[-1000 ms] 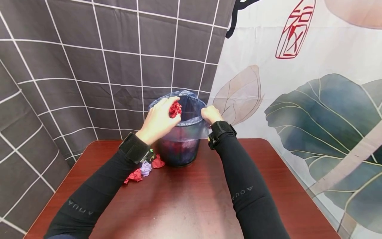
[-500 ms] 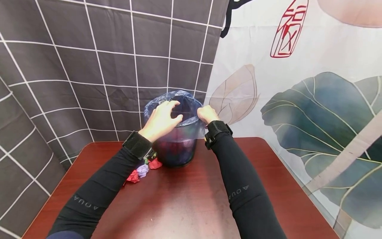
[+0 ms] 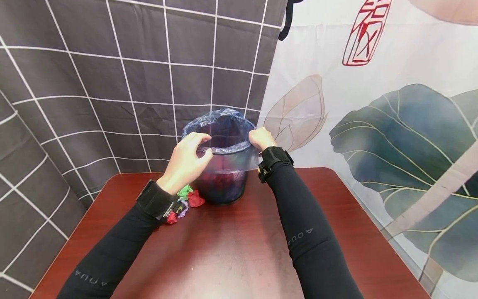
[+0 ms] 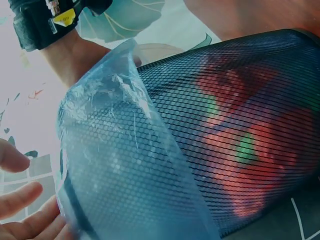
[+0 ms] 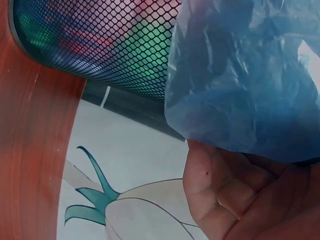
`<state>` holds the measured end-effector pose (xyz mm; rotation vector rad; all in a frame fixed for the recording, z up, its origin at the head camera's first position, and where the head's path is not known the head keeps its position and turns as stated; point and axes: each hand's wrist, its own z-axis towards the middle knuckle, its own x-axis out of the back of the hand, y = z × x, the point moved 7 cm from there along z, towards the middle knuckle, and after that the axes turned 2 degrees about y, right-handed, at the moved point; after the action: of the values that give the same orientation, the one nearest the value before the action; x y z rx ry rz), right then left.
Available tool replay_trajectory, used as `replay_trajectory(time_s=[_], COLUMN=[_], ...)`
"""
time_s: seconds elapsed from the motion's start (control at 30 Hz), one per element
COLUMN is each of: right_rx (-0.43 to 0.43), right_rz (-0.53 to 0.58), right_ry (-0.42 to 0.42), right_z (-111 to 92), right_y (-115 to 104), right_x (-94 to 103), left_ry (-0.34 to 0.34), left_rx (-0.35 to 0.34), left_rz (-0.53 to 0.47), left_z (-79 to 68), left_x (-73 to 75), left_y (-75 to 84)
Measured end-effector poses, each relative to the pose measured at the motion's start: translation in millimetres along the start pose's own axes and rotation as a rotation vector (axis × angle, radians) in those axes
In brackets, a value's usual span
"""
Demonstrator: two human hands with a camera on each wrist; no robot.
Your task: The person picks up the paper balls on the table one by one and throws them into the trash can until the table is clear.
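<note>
A dark mesh wastebasket (image 3: 224, 189) stands upright at the back of the table, its rim covered by a translucent blue bin liner (image 3: 233, 160). My right hand (image 3: 262, 138) grips the lined rim on the right, fingers curled over it; in the right wrist view the curled fingers (image 5: 200, 185) sit under the liner's edge. My left hand (image 3: 183, 164) is just outside the rim at the left front, thumb and fingers apart with nothing between them. Red and green crumpled paper (image 4: 245, 165) shows through the mesh inside the basket.
Left of the basket lie crumpled paper balls: a green one (image 3: 184, 191), a red one (image 3: 196, 199), a purple one (image 3: 183, 209) and another red one (image 3: 171, 218), partly behind the left wrist. A grey grid curtain (image 3: 145, 83) hangs behind the reddish-brown table (image 3: 224, 249).
The red paper ball in my left hand was let go over the basket. That hand then moved back left and down, out of the opening. My right hand stayed on the rim.
</note>
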<state>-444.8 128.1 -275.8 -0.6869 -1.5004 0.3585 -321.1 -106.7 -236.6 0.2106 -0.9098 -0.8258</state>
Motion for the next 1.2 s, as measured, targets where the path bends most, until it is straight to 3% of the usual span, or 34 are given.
replay_trajectory(time_s=[0.2, 0.4, 0.73, 1.07, 1.2], right_rx=[-0.008, -0.007, 0.001, -0.009, -0.012], right_rz=[0.002, 0.003, 0.011, 0.011, 0.013], right_ry=[-0.002, -0.017, -0.029, -0.026, -0.026], right_z=[1.1, 2.5, 1.0, 0.9, 0.9], right_y=[-0.6, -0.8, -3.9, -3.8, -3.1], right_x=[0.3, 0.0, 1.7, 0.6, 1.6], left_ry=[0.078, 0.068, -0.086, -0.266, -0.325], left_rx=[-0.035, 0.011, 0.184, 0.304, 0.312], left_rz=[-0.007, 0.036, 0.136, 0.176, 0.208], left_z=[-16.2, -31.9, -60.2, -97.1, -109.1], left_x=[17.3, 25.9, 28.0, 20.8, 12.0], left_y=[-3.4, -17.9, -66.9, -104.6, -117.0])
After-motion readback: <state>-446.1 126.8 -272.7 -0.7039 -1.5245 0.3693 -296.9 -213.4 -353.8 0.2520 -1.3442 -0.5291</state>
